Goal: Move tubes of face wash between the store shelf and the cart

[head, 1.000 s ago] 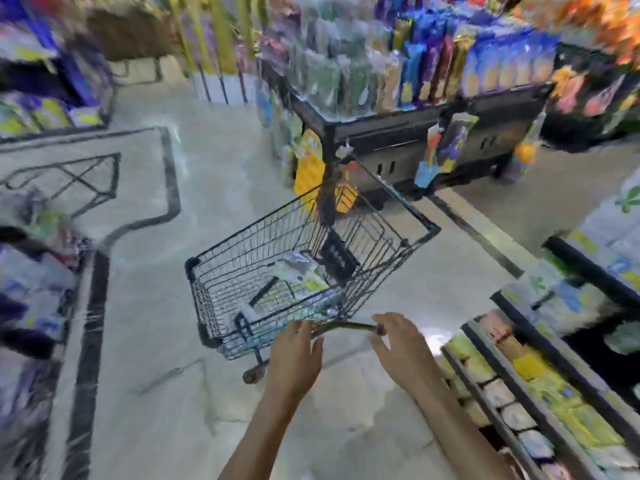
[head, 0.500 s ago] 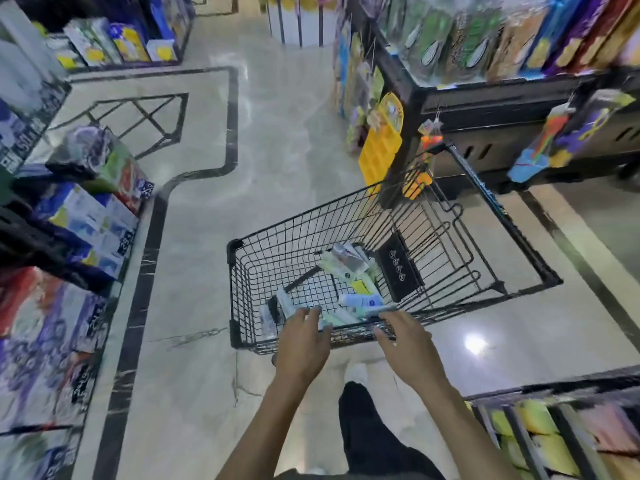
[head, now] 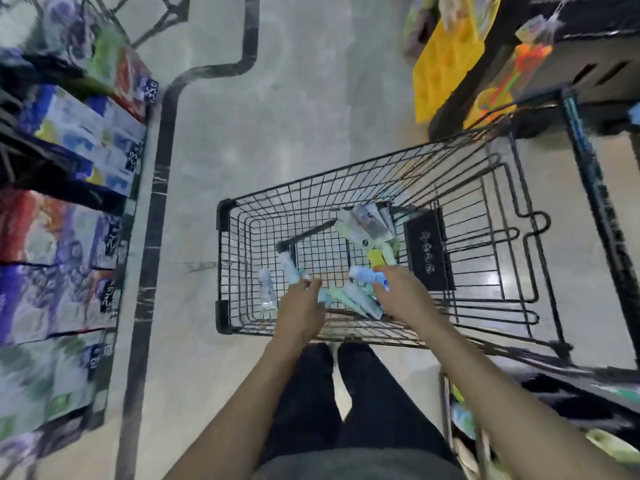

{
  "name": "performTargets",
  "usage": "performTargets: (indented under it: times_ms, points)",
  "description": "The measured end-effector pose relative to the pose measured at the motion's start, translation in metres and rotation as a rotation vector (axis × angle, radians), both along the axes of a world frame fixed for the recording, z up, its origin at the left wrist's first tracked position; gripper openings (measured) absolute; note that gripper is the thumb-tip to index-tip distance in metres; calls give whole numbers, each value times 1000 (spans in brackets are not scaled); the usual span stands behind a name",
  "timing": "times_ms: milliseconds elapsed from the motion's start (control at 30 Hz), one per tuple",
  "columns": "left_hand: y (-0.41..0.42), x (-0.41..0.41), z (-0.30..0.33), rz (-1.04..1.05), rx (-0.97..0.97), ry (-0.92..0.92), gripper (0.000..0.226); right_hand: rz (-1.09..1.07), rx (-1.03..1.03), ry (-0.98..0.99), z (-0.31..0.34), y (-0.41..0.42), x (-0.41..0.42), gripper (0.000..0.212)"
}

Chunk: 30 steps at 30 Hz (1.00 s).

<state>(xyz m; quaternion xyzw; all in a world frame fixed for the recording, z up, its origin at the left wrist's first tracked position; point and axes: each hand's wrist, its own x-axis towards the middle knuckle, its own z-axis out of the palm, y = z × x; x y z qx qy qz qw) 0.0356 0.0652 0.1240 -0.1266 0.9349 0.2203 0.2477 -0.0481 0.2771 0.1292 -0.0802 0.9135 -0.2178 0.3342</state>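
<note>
1. Hands are over the near end of the wire cart, so this reads as the picking step: tubes to come out of the basket and go to a shelf, or so I judge.
2. Left hand hovers above the near rim, fingers loosely together and a little bent, holding nothing I can see.
3. Right hand reaches in, fingertips just beside a pale blue tube; whether they touch or pinch it I cannot tell, the blur hides it.
4. Face wash tubes lie in a loose heap on the basket floor, some pale green, some white, one yellow, crossing each other at odd angles.
5. One clear small bottle lies apart, toward the left wall of the basket.
6. Next move calls for closing the fingers round one tube's middle, lifting it clear of the heap without dragging its neighbours, then turning to the shelf at the person's right.
7. Texture now: smooth, soft plastic tubes, flat at one end and capped at the other, likely slippery; they may slide through the thin black wire grid.
8. Black folded child-seat flap stands behind the heap.
9. Polished stone floor gleams underneath.
</note>
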Motion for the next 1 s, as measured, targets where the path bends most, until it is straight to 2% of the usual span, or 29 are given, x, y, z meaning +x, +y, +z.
performTargets:
  times_ms: [233,400,533,700,833,1000]
  points:
    - [-17,-37,-121,-129,-86,-154,54,57,88,-148,-120,-5,-40,43]
    - [-24,-51,-206,-357,-119,-265,56,97,164,-200,-207,-4,-53,52]
    - [-33,-53,-267,-522,-142,-277,61,198,230,-156,-261,-3,-61,45]
    - [-45,-53,-304,-666,-183,-252,54,299,328,-86,-303,-3,-65,47]
    - [-52,-54,-316,-757,-231,-239,59,305,424,-34,-316,-3,-65,44]
    - [-57,-57,-314,-768,-213,-173,48,263,359,-121,-309,1,-74,34]
